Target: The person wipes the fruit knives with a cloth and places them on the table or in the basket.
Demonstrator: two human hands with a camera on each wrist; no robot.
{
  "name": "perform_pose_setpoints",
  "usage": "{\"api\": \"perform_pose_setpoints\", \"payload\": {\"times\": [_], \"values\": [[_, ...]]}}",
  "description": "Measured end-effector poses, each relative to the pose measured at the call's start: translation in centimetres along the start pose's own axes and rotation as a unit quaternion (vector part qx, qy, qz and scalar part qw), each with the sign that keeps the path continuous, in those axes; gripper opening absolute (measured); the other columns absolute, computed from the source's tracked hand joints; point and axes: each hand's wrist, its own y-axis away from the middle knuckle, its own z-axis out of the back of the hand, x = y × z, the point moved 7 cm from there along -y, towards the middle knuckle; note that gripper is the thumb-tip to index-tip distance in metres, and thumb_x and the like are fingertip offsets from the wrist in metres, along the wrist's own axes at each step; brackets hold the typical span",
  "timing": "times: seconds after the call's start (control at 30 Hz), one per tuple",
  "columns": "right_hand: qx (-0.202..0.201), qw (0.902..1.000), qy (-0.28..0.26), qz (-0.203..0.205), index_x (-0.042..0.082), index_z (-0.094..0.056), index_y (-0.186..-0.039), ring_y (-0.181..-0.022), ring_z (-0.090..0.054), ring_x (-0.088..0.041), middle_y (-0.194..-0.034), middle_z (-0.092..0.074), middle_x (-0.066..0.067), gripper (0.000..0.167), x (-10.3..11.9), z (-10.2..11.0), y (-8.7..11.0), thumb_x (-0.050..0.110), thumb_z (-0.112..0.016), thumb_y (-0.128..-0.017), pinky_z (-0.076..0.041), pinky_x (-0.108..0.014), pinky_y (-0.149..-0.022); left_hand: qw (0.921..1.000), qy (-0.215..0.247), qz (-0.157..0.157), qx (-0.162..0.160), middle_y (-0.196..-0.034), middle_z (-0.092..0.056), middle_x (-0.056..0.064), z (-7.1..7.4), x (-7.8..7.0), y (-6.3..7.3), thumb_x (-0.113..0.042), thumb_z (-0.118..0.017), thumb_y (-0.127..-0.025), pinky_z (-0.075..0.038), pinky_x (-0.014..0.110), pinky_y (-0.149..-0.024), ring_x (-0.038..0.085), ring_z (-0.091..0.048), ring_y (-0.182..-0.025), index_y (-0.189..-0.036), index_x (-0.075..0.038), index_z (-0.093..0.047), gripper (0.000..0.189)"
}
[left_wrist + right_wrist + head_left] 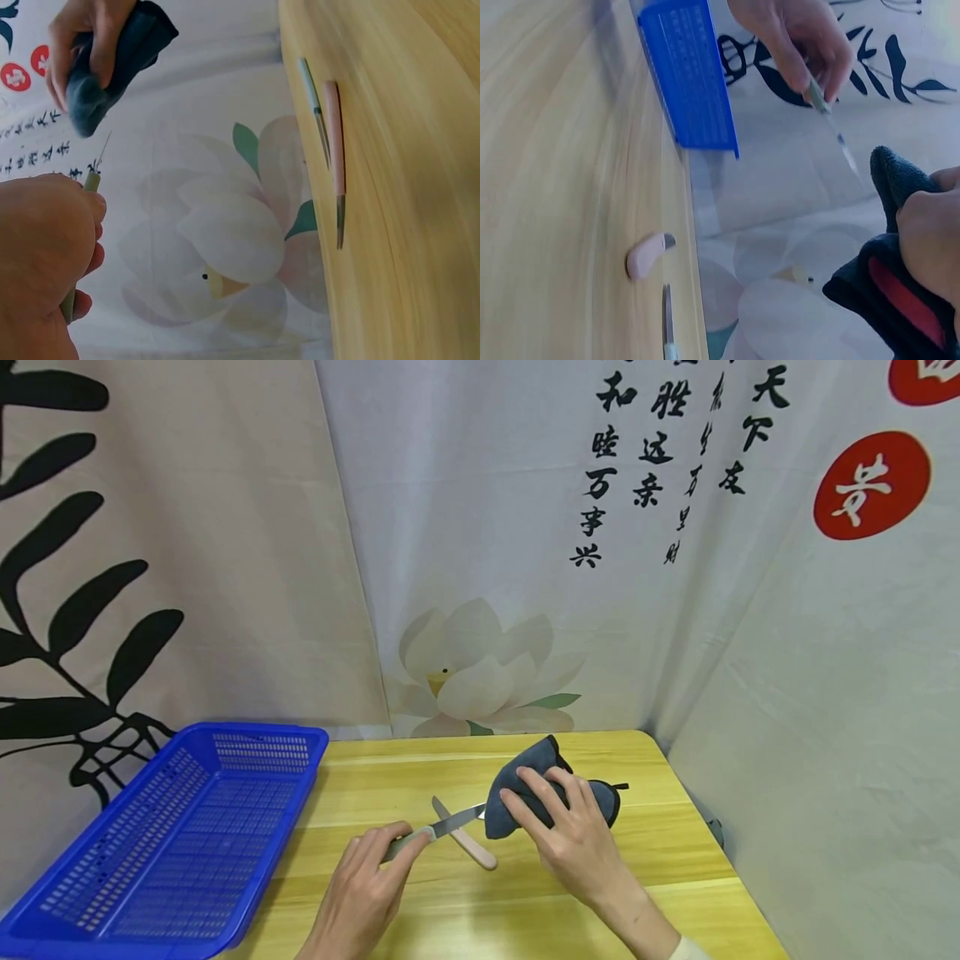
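Observation:
My left hand (363, 881) grips a knife (459, 819) by its pale green handle, the blade pointing right and away from me. A dark blue-grey cloth (513, 789) with black edging is bunched in my right hand (573, 835), and a red patch shows on it in the right wrist view. The blade tip comes close to the cloth; in both wrist views a small gap parts them. Below the held blade, a knife with a pinkish handle (480, 853) lies on the table. Beside it lies another knife with a pale green handle (309, 86), mostly hidden by the cloth in the head view.
A blue plastic basket (262, 885) with perforated walls stands at the left of the wooden table (420, 764). Behind the table hangs a printed curtain (480, 527) with a lotus and black characters. The table's right edge runs along another stretch of pale fabric.

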Motion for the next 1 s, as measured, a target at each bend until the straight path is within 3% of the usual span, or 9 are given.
{"api": "perform_pose_setpoints", "payload": {"times": [0.2, 0.4, 0.57, 0.83, 1.0], "values": [[-0.031, 0.9987, -0.007, 0.039, 0.019, -0.078, -0.139, -0.114, -0.063, -0.038, -0.146, -0.072, -0.015, 0.041, 2.6, 0.3, -0.9, 0.003, -0.047, -0.117, -0.058, -0.053, -0.093, 0.9999, -0.002, -0.002, 0.013, -0.113, -0.075, 0.007, -0.3, -0.2, -0.1, -0.026, -0.028, -0.126, -0.055, 0.037, -0.074, 0.022, -0.068, -0.094, -0.126, -0.017, -0.081, 0.054], [-0.028, 0.9977, -0.009, 0.06, 0.021, -0.079, -0.136, -0.117, -0.065, -0.035, -0.147, -0.073, -0.011, 0.034, 4.5, -0.4, -1.2, 0.024, -0.047, -0.123, -0.058, -0.051, -0.096, 0.9998, -0.004, -0.017, -0.007, -0.113, -0.075, 0.005, -0.2, -0.6, -0.2, -0.024, -0.029, -0.126, -0.054, 0.036, -0.073, 0.021, -0.066, -0.093, -0.127, -0.018, -0.081, 0.053], [-0.029, 0.9971, -0.008, 0.07, 0.022, -0.08, -0.132, -0.117, -0.065, -0.035, -0.145, -0.073, -0.01, 0.036, 5.2, -0.7, -1.3, 0.011, -0.047, -0.121, -0.058, -0.05, -0.094, 0.9998, -0.001, -0.018, -0.003, -0.114, -0.075, 0.005, -0.2, -0.9, -0.3, -0.024, -0.027, -0.126, -0.056, 0.036, -0.073, 0.02, -0.067, -0.092, -0.126, -0.018, -0.082, 0.055], [-0.031, 0.9969, -0.001, 0.073, 0.023, -0.081, -0.13, -0.115, -0.066, -0.035, -0.142, -0.074, -0.009, 0.039, 5.7, -0.9, -1.4, 0.009, -0.046, -0.12, -0.058, -0.05, -0.092, 0.9995, 0.001, -0.027, -0.012, -0.115, -0.075, 0.005, -0.1, -1.1, -0.3, -0.024, -0.029, -0.126, -0.056, 0.035, -0.074, 0.02, -0.066, -0.092, -0.126, -0.018, -0.083, 0.055], [-0.024, 0.9972, 0.004, 0.071, 0.023, -0.08, -0.131, -0.116, -0.065, -0.035, -0.144, -0.073, -0.01, 0.038, 5.5, -0.9, -1.2, 0.01, -0.047, -0.12, -0.058, -0.05, -0.094, 0.9997, 0.001, -0.025, -0.001, -0.114, -0.075, 0.004, -0.2, -1.1, -0.3, -0.025, -0.027, -0.126, -0.055, 0.034, -0.073, 0.019, -0.065, -0.092, -0.127, -0.018, -0.083, 0.057]]}}
